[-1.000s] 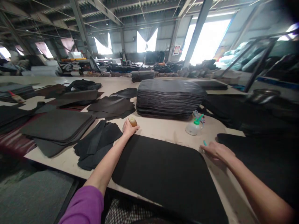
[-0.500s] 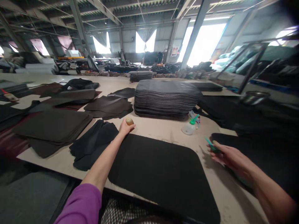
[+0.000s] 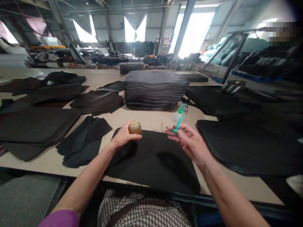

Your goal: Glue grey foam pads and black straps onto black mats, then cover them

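Head view: our left hand (image 3: 124,136) grips an amber container (image 3: 135,128); our right hand (image 3: 193,142), apart from it, pinches a green spout (image 3: 178,123), both over a black panel (image 3: 153,157) on the table (image 3: 151,119). We judge the step as handling these two; the next move calls for steady grips. Beyond stand a whitish bottle (image 3: 175,118) and a dark stack (image 3: 153,94).

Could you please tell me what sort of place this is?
Probably a workshop or factory hall, judging by the tall stack of rounded dark-grey sheets, the flat black pieces on a wide beige table, and the tall grey column behind.
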